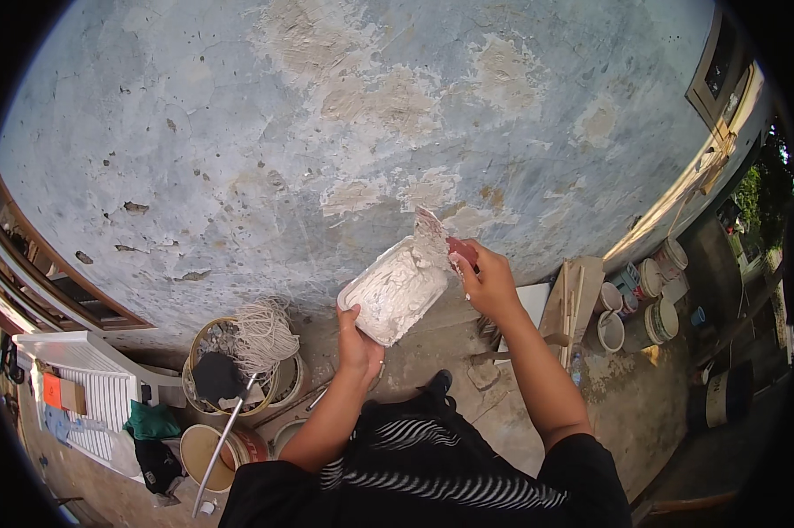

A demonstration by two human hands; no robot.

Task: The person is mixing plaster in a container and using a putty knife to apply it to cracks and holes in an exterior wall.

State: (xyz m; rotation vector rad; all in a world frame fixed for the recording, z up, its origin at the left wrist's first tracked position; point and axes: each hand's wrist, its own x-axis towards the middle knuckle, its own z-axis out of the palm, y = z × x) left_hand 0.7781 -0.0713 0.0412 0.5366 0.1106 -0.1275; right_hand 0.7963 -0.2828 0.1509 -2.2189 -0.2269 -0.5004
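Note:
My left hand grips the near left side of a white rectangular tub, its thumb over the rim and its fingers beneath. Thick off-white filler paste fills the tub, which is tilted. In my right hand is a putty knife with a reddish handle. Its paste-smeared blade stands up at the tub's far right edge; whether it touches the paste I cannot tell. Beyond both hands rises a worn blue-grey wall with beige filler patches and several chipped spots.
At left stand a bucket with a bundle of pale rope, an open bucket and a white slatted bench. Boards and several paint buckets line the right. A window frame is at upper right.

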